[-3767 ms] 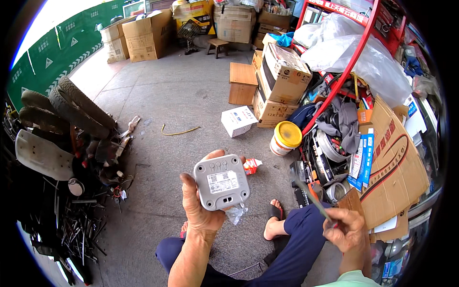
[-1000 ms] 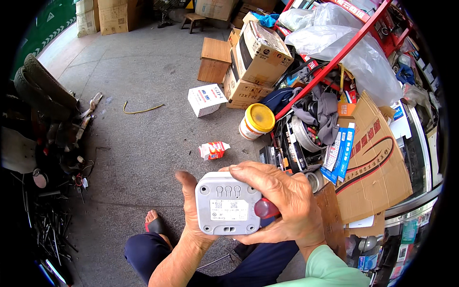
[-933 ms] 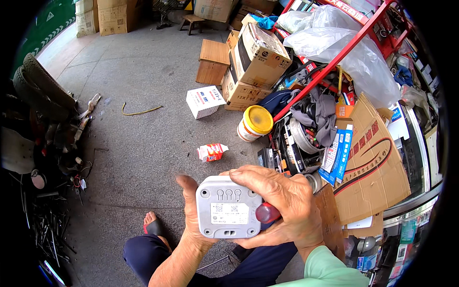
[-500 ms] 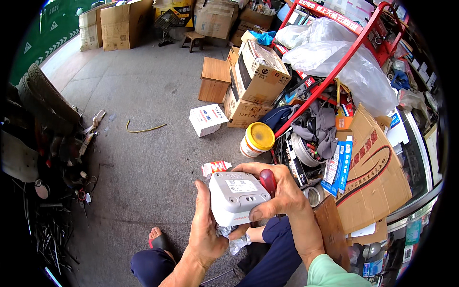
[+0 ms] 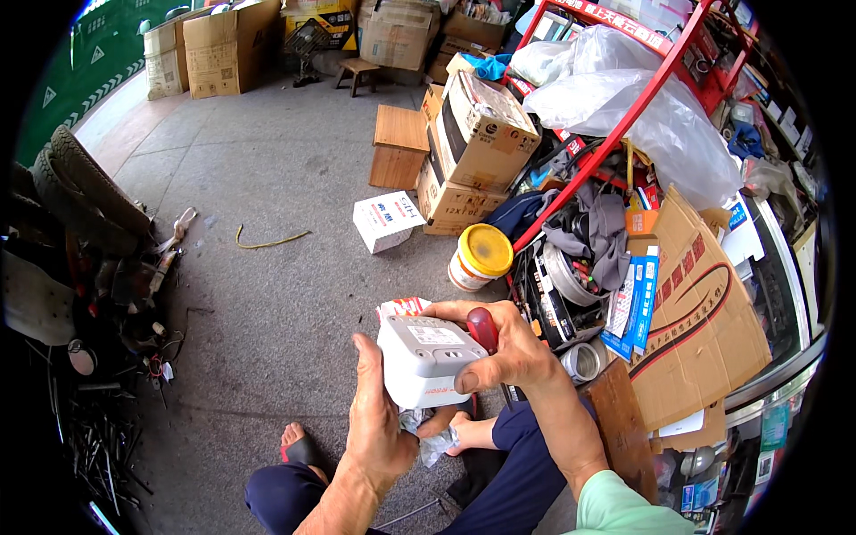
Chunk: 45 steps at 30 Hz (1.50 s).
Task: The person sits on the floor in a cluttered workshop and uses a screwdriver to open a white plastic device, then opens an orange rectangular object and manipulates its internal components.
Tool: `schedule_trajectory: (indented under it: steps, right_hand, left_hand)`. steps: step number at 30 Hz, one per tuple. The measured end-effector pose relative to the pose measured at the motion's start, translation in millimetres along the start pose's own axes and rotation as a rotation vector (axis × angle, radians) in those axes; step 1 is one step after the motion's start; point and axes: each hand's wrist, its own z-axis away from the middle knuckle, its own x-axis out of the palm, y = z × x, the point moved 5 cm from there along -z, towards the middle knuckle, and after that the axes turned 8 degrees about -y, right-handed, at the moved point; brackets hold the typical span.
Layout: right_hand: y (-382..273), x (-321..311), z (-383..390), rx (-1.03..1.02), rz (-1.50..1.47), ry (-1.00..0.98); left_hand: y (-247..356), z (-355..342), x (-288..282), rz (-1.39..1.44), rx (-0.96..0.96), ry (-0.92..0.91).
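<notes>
Between my hands is a white plastic device box (image 5: 424, 389), its grey face with a label and corner screw holes turned up and tilted. My left hand (image 5: 380, 412) is closed on its left side and underside, thumb standing up along the edge. At the right side, my right hand (image 5: 508, 357) grips the box, thumb on its near corner and fingers over the far edge. That same hand also holds a screwdriver, whose dark red handle (image 5: 482, 329) sticks up between thumb and fingers; its shaft is hidden. Crumpled clear wrapping (image 5: 435, 446) hangs under the box.
A red and white packet (image 5: 403, 307) lies just beyond the box. Farther off stand a yellow-lidded bucket (image 5: 484, 254), a white carton (image 5: 386, 223) and a wooden stool (image 5: 399, 147). Flattened cardboard (image 5: 695, 330) leans at right. Tyres (image 5: 89, 196) and scrap crowd the left.
Both hands have shifted slightly left with the box. It now tips so that more of its near side wall shows. The screwdriver handle has moved left with my right hand.
</notes>
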Motion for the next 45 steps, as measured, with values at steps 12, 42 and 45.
schedule_trajectory:
  steps: [12,42,45]
  right_hand:
    - [7.3,0.1,-0.8,0.160,0.081,0.189]
    - [259.8,-28.8,-28.8,0.338,-0.901,0.706]
    - [372.5,15.9,17.5,0.539,-1.140,0.946]
  left_hand:
    - [-9.9,-7.7,-4.9,0.116,-0.054,-0.060]
    - [53.5,16.4,-23.3,-1.015,0.224,0.407]
    - [52.9,11.6,-23.3,-0.912,0.230,0.385]
